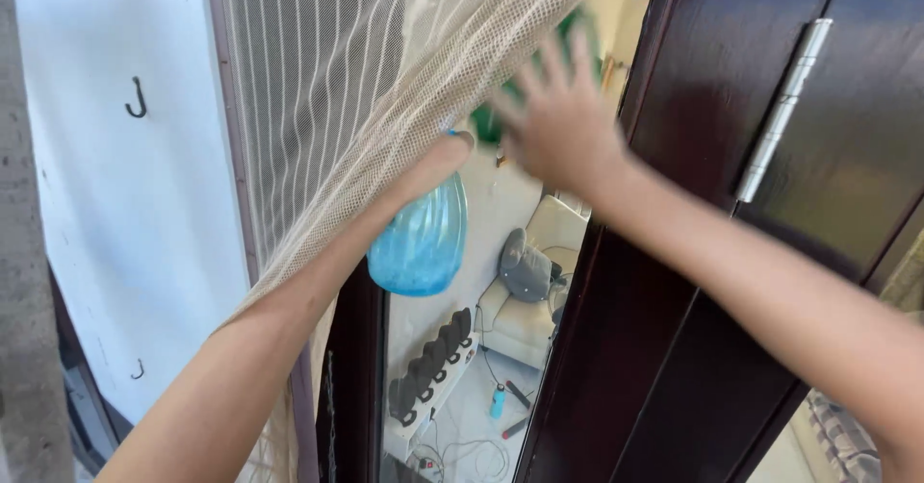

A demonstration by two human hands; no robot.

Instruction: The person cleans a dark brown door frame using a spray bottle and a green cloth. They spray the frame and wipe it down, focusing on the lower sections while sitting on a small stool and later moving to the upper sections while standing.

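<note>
Up against the narrow glass pane (500,214) between the mesh screen and the dark door, I am holding a blue spray bottle (421,238) in my left hand (438,161). That hand is reaching in under the beige netting (385,117), which is draping over my wrist and hiding most of my fingers; they are wrapping around the bottle's neck, as far as I can see. The bottle is hanging upright just in front of the glass. My right hand (558,117) is spreading open with fingers splayed, pressing something green (489,122) to the pane; motion is blurring it, so I cannot tell what it is. Beside my right forearm, the dark brown door (731,79) is showing a silver hinge (782,108).
</note>
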